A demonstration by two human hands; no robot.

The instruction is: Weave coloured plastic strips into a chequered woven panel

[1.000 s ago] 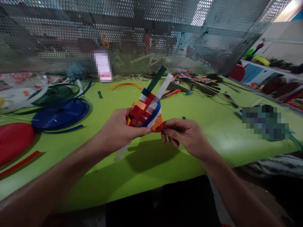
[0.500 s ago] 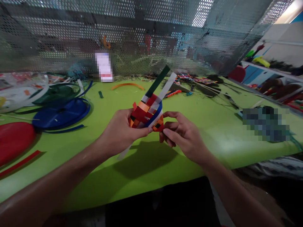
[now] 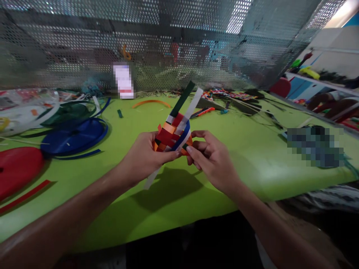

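Right hand (image 3: 211, 157) shifted inward; weave (image 3: 167, 137) held

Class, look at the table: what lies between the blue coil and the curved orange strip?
In the head view, a small dark green scrap lies on the table between the blue coil and the curved orange strip.

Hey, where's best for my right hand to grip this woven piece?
Probably the lower right corner of the woven piece, coming from the right: your left hand covers its left side, and the loose green strip and white strip stick up from the top.
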